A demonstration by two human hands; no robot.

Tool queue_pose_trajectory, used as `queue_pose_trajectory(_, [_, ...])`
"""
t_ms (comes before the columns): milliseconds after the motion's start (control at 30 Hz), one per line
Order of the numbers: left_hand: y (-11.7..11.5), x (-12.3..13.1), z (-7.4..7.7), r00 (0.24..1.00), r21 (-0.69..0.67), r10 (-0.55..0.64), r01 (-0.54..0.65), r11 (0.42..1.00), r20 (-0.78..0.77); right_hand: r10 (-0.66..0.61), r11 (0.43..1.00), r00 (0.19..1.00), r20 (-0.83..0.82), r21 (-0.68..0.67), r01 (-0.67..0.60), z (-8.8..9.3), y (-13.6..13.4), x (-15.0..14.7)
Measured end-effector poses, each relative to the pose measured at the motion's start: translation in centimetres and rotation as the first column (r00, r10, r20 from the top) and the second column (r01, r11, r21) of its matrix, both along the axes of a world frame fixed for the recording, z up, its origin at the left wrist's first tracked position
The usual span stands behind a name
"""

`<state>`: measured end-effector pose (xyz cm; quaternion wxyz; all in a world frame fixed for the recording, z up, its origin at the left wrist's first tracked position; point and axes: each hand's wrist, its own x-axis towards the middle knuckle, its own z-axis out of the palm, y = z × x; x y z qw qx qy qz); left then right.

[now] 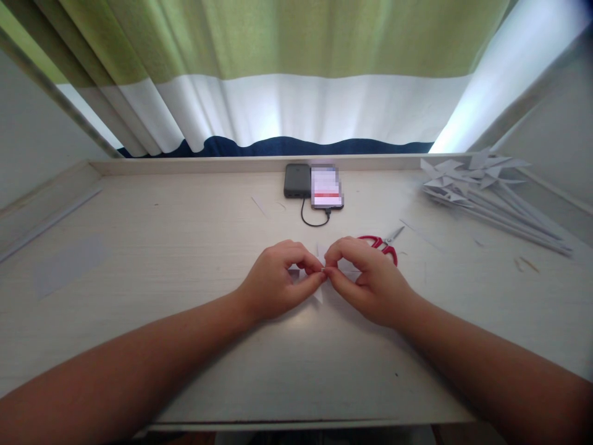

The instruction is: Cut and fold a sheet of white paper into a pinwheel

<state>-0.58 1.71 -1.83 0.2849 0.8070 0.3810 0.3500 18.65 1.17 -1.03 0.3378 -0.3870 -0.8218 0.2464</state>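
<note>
I have both hands meeting at mid-desk, the left hand (278, 281) coming in from the near left and the right hand (370, 281) from the near right. The white paper piece (321, 251) sits right at their fingertips, so neither hand is nearer; it lies to the right of my left grip and to the left of my right. Thumb and forefinger are together on each side, clamped, as far as I can tell, on a small bit at the paper's middle.

I see 1 paper tip pointing far and 1 pointing near, with more paper showing left and right inside the curled fingers. With the fingers covering so much, I cannot tell a single long axis.

Just beyond my right hand, and partly hidden by it, lie red-handled scissors (390, 252), blades toward the far right. The phone (326, 186) lies farther off, on the far side of the desk (208, 377).
</note>
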Motion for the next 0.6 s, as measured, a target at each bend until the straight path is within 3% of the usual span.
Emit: queue_pose_trajectory(600, [0.11,-0.35,0.21,0.996,-0.008,-0.080,0.080,0.997,-0.024,0.080,0.995,0.997,0.002,0.054,-0.080,0.14,0.33,0.35])
